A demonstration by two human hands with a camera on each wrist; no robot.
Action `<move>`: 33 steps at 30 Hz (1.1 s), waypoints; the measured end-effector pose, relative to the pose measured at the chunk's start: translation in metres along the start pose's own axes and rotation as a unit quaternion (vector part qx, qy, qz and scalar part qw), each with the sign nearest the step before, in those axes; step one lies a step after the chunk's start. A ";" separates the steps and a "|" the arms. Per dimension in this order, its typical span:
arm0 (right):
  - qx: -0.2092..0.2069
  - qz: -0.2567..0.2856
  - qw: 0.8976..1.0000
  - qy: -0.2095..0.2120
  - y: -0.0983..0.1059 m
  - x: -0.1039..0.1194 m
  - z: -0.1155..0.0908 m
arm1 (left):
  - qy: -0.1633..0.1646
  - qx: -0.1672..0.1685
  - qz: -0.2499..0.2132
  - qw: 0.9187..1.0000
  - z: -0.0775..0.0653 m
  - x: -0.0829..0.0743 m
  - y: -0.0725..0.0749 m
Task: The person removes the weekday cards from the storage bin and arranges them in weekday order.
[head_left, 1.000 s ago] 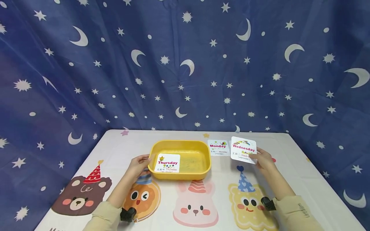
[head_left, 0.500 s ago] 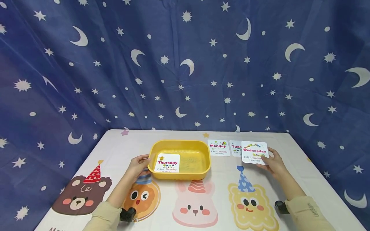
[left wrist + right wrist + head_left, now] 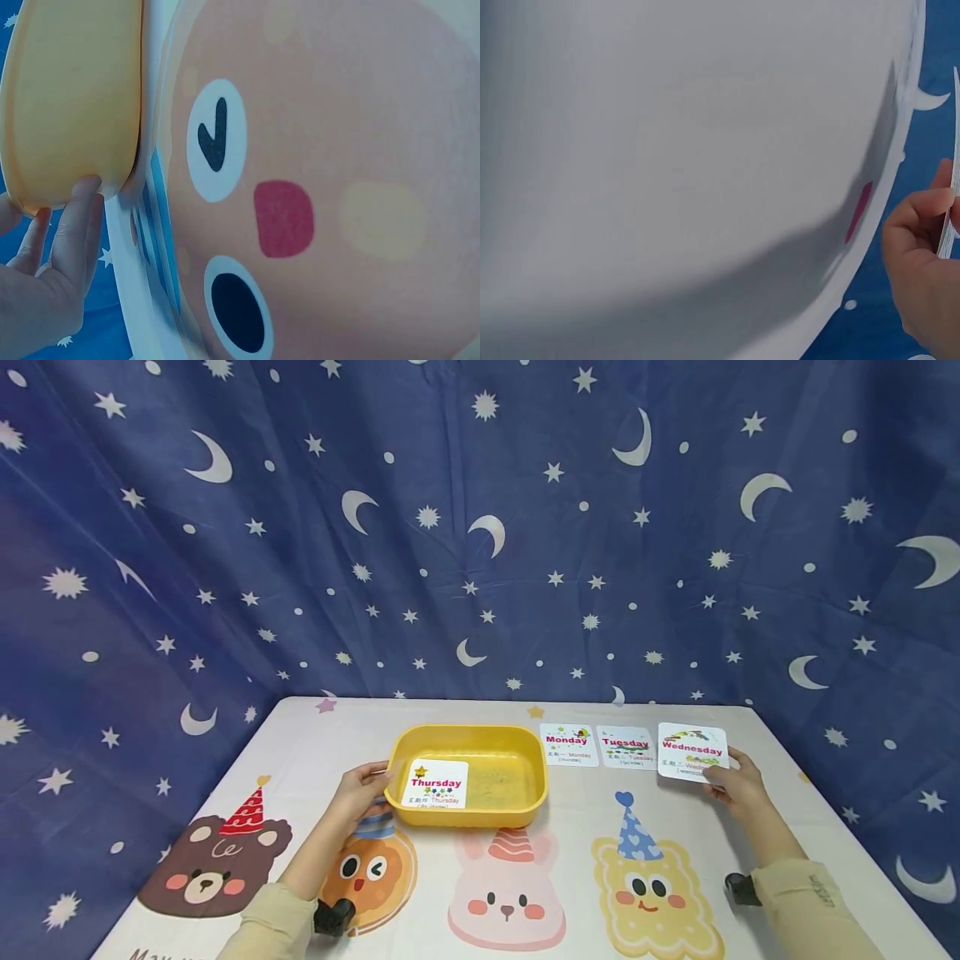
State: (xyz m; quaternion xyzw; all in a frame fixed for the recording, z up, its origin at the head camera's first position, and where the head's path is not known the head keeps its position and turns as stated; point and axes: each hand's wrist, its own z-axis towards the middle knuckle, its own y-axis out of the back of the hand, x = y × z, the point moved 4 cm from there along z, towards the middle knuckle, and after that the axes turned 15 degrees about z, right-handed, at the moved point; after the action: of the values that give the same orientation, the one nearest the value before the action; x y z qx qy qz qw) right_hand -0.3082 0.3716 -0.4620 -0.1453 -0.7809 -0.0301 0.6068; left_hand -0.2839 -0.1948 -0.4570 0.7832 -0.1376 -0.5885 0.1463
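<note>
My right hand (image 3: 738, 783) pinches a white day card (image 3: 692, 748) reading "Wednesday" by its lower right corner. The card is tilted up towards the head camera, just right of the Tuesday card (image 3: 627, 747). In the right wrist view, the held card (image 3: 946, 238) appears edge-on between thumb and fingers, and its edge looks layered. My left hand (image 3: 361, 795) holds the left end of a yellow plastic tray (image 3: 467, 817), with fingertips against its wall in the left wrist view. A Thursday card (image 3: 436, 783) lies inside the tray, leaning on its left side.
A Monday card (image 3: 569, 745) lies flat between the tray and the Tuesday card. The white tablecloth (image 3: 337, 735) carries printed cartoon faces. Behind the table's back edge hangs a dark blue curtain (image 3: 420, 552) with moons and stars.
My right hand has carried the Wednesday card to the right, uncovering the whole Tuesday card. My left hand and the tray have stayed in place.
</note>
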 end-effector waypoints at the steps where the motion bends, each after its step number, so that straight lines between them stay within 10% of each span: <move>1: -0.007 -0.005 1.000 -0.002 0.001 0.001 0.002 | 0.000 0.000 0.000 1.000 0.000 0.000 0.000; 26: -0.091 -0.060 0.994 -0.004 0.014 0.001 0.050 | 0.001 -0.004 0.000 1.000 0.001 -0.002 0.001; 33: -0.178 -0.227 0.956 0.046 0.009 0.000 0.051 | 0.000 -0.002 -0.004 1.000 0.001 0.000 0.000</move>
State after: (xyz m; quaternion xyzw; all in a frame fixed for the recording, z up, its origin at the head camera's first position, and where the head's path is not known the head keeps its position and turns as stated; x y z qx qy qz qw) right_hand -0.3540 0.3920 -0.4764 -0.0686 -0.7464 -0.3121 0.5838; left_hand -0.2847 -0.1952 -0.4574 0.7836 -0.1329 -0.5891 0.1457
